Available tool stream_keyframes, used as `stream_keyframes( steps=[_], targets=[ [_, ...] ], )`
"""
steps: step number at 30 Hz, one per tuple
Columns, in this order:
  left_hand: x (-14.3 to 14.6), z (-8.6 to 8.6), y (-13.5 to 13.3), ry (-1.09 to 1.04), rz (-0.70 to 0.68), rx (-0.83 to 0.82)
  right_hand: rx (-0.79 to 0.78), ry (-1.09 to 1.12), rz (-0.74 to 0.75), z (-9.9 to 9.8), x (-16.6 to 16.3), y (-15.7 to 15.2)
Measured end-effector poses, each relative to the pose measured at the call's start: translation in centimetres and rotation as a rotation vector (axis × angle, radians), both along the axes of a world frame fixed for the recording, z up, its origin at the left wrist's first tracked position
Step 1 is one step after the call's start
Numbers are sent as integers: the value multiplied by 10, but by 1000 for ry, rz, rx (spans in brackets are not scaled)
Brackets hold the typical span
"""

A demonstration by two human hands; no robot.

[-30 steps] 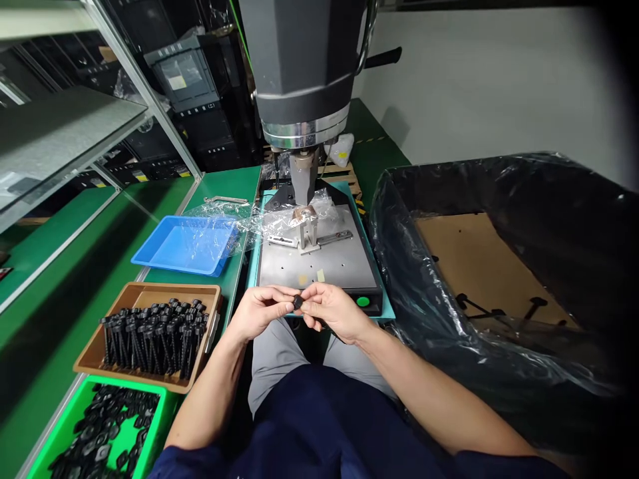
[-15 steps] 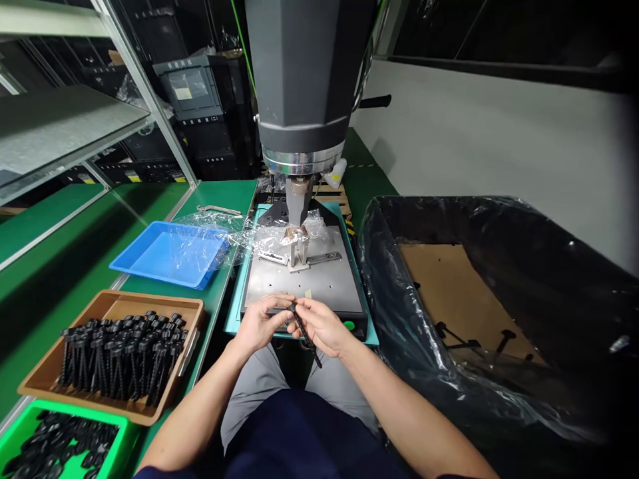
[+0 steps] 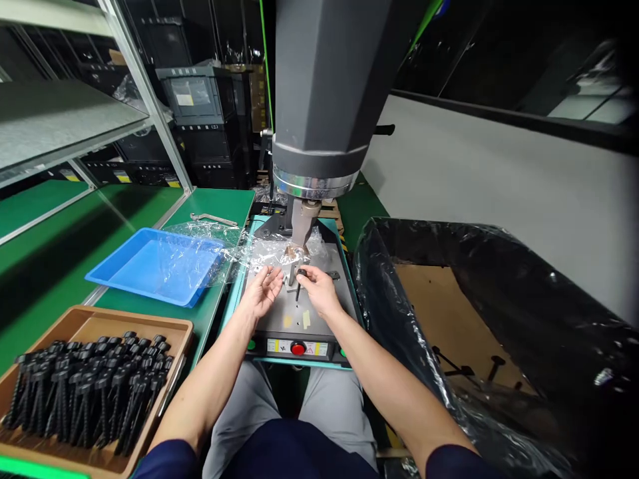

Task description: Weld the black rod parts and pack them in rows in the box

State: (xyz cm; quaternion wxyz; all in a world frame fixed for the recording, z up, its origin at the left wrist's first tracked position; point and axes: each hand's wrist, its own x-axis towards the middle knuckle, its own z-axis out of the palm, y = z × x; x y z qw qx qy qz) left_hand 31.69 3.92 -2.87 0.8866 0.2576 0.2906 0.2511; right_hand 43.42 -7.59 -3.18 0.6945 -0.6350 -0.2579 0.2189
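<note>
My right hand (image 3: 319,289) pinches a black plastic stem with a wide head (image 3: 301,273) by its head. Its thin shaft points down over the metal base plate (image 3: 272,319). Just beyond it stands a metal fixture (image 3: 291,282), partly hidden by the fingers, below the press's metal horn (image 3: 302,223). To the left of the fixture my left hand (image 3: 264,291) holds nothing, its fingers apart and palm turned toward the stem.
On the left bench are a brown tray (image 3: 90,318) of similar black stems, a blue tray (image 3: 134,263), clear plastic film (image 3: 200,249) and a wrench (image 3: 214,219). A red button (image 3: 298,348) faces me. A black-lined bin (image 3: 389,293) holding scattered stems stands right.
Both hands have moved forward from the plate's front edge toward the fixture. My left hand has let go of the stem, which my right hand now holds head up. The view has shifted.
</note>
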Motion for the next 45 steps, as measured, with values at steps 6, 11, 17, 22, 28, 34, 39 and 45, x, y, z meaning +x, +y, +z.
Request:
stream_keyframes(
  steps=[6,11,17,22,28,34,39,45],
  targets=[
    [6,14,-10,-22,-5,113,-82,-299,-145,1,12,3],
    [5,20,-14,-32,-18,124,-58,-437,-216,10,19,8],
    [6,23,-12,-63,-11,123,23,-360,-179,8,26,22],
    [11,25,-10,-108,-3,134,21,-236,-124,7,34,38],
    [15,21,-10,-91,-2,125,-23,-171,102,22,46,33],
    [17,16,-8,-79,-15,138,-87,-283,153,28,56,30],
    [19,14,-9,-71,-26,145,-60,-202,136,21,56,35],
    [22,14,-10,-19,-16,157,98,223,101,13,53,16]
  ],
)
